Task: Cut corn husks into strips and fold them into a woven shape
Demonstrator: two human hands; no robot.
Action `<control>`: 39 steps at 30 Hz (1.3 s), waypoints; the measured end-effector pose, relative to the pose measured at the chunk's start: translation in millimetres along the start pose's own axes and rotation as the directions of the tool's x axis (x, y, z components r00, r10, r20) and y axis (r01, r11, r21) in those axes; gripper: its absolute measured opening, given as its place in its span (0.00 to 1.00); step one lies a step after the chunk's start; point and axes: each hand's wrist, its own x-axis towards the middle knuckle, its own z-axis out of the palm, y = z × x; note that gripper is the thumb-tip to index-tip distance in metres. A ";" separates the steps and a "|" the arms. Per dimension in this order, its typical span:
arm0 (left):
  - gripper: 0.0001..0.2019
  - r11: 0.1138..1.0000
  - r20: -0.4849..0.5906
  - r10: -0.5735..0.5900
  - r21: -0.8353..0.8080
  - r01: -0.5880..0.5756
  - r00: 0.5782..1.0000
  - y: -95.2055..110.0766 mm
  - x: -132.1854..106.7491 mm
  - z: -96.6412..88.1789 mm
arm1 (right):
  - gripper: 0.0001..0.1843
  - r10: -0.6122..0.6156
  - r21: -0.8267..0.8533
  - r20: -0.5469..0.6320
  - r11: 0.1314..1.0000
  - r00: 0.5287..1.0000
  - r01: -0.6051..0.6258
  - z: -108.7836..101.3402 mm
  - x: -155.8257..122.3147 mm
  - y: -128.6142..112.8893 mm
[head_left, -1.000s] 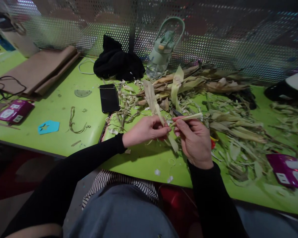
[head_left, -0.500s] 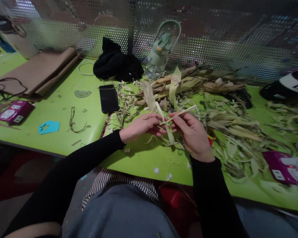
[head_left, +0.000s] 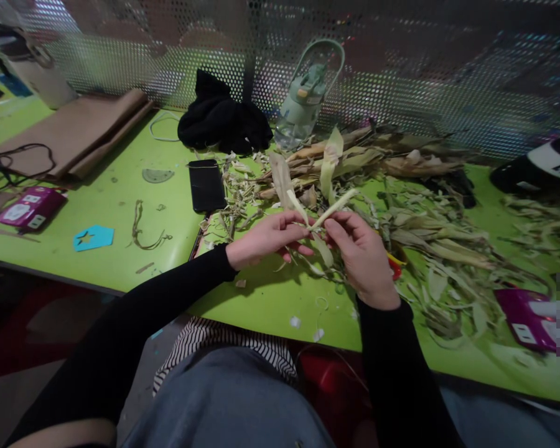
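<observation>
While both hands meet near the centre of the frame, the left hand [head_left: 270, 238] enters from the left and the right hand [head_left: 364, 260] from the lower right. The left thumb and index finger pinch an upright husk strip [head_left: 297, 206] where it crosses the second piece; the lower left fingers extend, slightly spread. The right thumb and index finger pinch a narrow pale husk strip [head_left: 338, 205], whose free end points to the upper right; the other right fingers curl in behind. Both strips are held above the green tabletop [head_left: 270, 305].

The tabletop's front edge slopes from left of frame to lower right, passing below both hands. Green surface shows between this edge and the hands, marked by small white scraps [head_left: 295, 322]. At left, more surface extends around a blue tag [head_left: 93, 238] and a semicircular protractor [head_left: 157, 175].

Room is tighter elsewhere. A black phone [head_left: 208, 185] lies just beyond the left hand, near a dark table seam. Loose corn husks [head_left: 441, 239] crowd the right side; a dried husk bundle [head_left: 368, 155] and a green-lidded bottle [head_left: 303, 102] bound the rear. A red-and-yellow object [head_left: 394, 266] (partly hidden) lies just beside the right hand.
</observation>
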 end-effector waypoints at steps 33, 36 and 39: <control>0.05 0.994 -0.115 0.032 -0.096 -0.043 0.993 9.1 1.1 -5.2 | 0.19 -0.298 -0.354 -0.259 0.914 0.919 0.197 -0.9 -4.7 -1.6; 0.06 0.995 -0.148 0.066 -0.058 -0.076 0.987 6.8 1.6 -4.9 | 0.21 -0.314 -0.421 -0.233 0.886 0.920 0.196 3.8 -9.8 -2.4; 0.07 0.995 -0.141 0.089 -0.035 -0.094 0.986 2.8 2.7 -5.1 | 0.23 -0.105 -0.352 0.082 0.927 0.991 0.127 12.4 -13.0 -3.4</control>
